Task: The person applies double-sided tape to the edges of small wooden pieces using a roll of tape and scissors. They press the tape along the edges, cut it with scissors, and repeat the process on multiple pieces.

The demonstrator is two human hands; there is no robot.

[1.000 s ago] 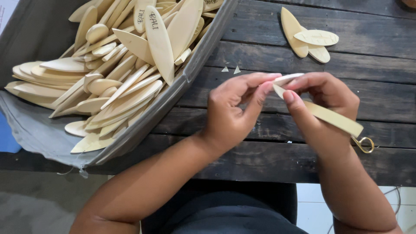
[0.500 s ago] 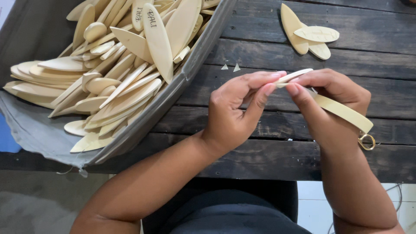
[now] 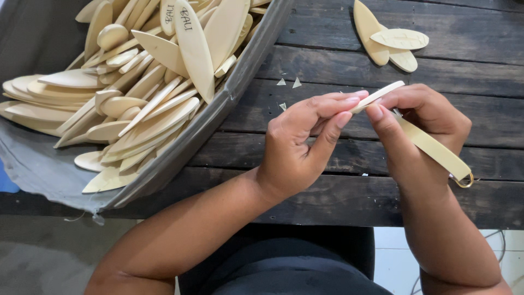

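Head view is showing both forearms reaching up over the dark plank table [image 3: 338, 158]. The left hand [image 3: 300, 147] is pinching, thumb and fingers closed, one end of a thin pale wooden sliver [image 3: 378, 95]; the right hand [image 3: 420, 123] is closing on its other end while also gripping a flat yellowish tool with a brass ring [image 3: 436, 153]. To the left, a grey tray [image 3: 207, 131] is holding heaped pale wooden leaf-shaped blanks [image 3: 142, 87]. Three more leaf-shaped pieces [image 3: 390, 41] are lying well apart, beyond the hands. Small chips [image 3: 289, 83] are lying nearby.
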